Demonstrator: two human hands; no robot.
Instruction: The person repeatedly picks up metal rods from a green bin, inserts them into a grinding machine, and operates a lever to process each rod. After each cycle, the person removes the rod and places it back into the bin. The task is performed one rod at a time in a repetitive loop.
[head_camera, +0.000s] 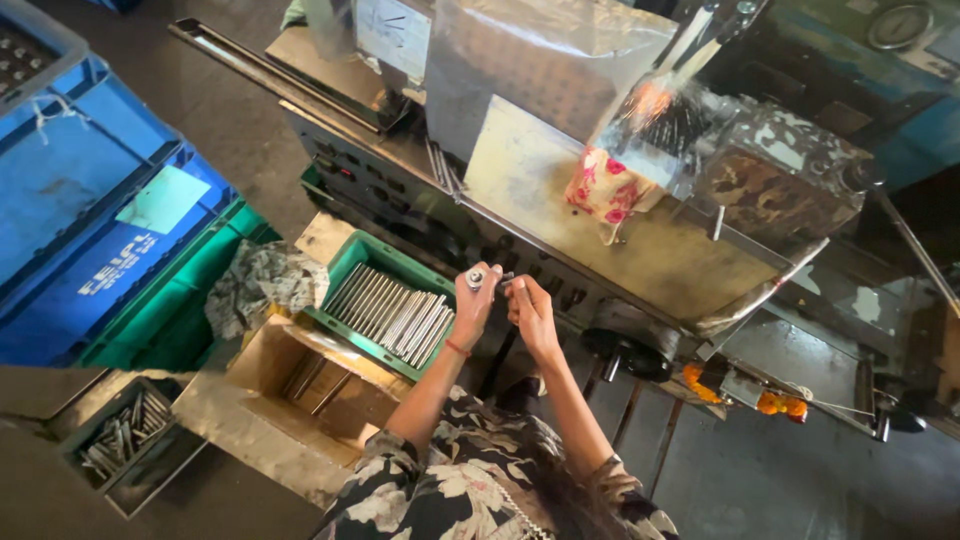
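My left hand, with a red thread around its wrist, is closed around a short shiny metal rod seen end-on. Right beside it, my right hand pinches the other end of the rod or a small dark piece there; which of the two is too small to tell. Both hands hover in front of the edge of a worn metal machine table. Just left of my left hand a green crate holds several long metal rods lying side by side.
Sparks fly at the machine above a floral cloth. A cardboard box sits below the green crate, with a grey tray of small metal parts at lower left. Blue crates and a crumpled rag are on the left.
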